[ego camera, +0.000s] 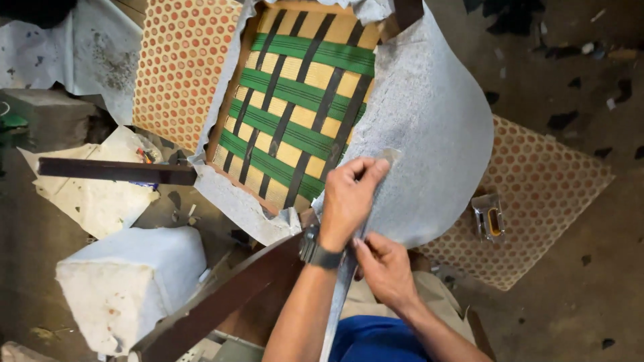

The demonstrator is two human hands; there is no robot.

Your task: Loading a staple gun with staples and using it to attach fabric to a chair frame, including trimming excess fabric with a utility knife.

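The left hand (345, 198), a dark watch (320, 255) at its wrist, pinches the edge of a grey fabric sheet (422, 127) between thumb and fingers. The right hand (384, 267) grips the same edge lower down, fingers closed on it. The sheet drapes over the right side of an upturned chair seat (295, 107) with green and black webbing. A dotted orange cloth (550, 194) lies beneath, a staple gun (488, 218) resting on it. A white foam block (127, 281) sits at lower left on the floor.
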